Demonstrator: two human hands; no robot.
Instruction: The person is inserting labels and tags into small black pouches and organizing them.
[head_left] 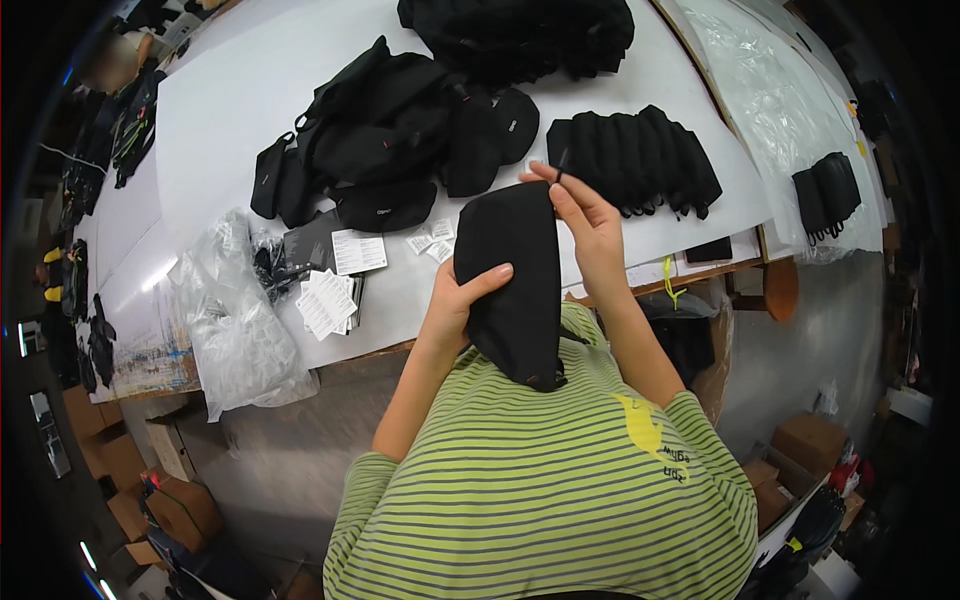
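A black fabric pouch (510,270) is held up in front of my chest, long side roughly upright. My left hand (458,305) grips its left edge, thumb lying across the front and the other fingers behind. At the top right corner, my right hand (588,215) pinches a small thin black loop (562,168) between thumb and fingers. What the loop is exactly is too small to tell. Beyond my right hand lies a row of similar black pouches (635,155) packed side by side. Ahead of my left hand is a loose heap of black pouches (375,135).
White printed tags (328,303) and a clear plastic bag (238,315) lie on the white table (400,325) to the left. A larger black pile (520,35) sits at the back. Plastic sheeting (770,110) covers another table to the right. Cardboard boxes (185,515) stand on the floor.
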